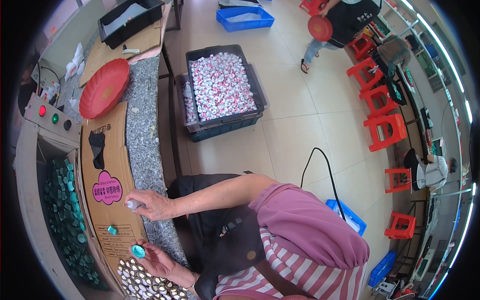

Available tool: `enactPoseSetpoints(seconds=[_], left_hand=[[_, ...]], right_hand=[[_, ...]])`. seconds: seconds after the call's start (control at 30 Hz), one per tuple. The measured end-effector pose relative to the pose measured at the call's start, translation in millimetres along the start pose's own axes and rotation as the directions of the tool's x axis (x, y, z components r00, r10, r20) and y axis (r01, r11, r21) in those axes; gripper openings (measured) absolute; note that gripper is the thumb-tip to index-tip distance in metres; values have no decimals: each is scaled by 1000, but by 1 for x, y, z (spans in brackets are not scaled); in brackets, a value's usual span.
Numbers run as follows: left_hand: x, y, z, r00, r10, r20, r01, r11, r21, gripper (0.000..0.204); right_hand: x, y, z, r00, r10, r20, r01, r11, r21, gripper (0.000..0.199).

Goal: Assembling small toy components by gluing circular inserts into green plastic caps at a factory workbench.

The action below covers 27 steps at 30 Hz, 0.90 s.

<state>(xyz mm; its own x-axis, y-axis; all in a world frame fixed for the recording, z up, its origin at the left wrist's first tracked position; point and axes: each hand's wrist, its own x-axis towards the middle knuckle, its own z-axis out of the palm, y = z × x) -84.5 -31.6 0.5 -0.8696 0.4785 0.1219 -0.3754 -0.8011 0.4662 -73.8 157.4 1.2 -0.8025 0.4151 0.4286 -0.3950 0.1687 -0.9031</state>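
Note:
My left hand [156, 261], low in the view, pinches a teal fluted cap [138, 251] with its round opening facing up. Above it, my right hand [155, 205] is closed round a small pale squeeze bottle [134, 204] with a thin tip, held over the cardboard sheet [107, 175]. A second teal cap [112, 230] lies on the cardboard between the hands. Beside my left hand spreads a pile of small white, gold and dark pieces [142, 282]. A bin of many teal pieces [65, 220] is at the left.
A red scalloped tray [105, 89] and a black cloth [97, 149] lie on the bench. A control box [54, 119] has coloured buttons. Stacked crates [225, 87] of white and pink pieces stand on the floor, red stools [385, 131] and other people further right.

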Motion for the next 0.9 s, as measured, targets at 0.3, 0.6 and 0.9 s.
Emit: enactPoseSetpoints(seconds=[0.3,0.6,0.9], left_hand=[[0,2,-3,999,-8,50,9,999,-35,45],[-1,-4,7,1000,12,-22,-11,999,49,48],[-1,2,-6,997,81,12,-82,992,98,48]], right_hand=[[0,2,2,1000,-20,0,20,1000,0,35],[-1,1,-3,999,25,22,-25,1000,5,29],[8,2,3,998,60,30,-58,996,-66,26]])
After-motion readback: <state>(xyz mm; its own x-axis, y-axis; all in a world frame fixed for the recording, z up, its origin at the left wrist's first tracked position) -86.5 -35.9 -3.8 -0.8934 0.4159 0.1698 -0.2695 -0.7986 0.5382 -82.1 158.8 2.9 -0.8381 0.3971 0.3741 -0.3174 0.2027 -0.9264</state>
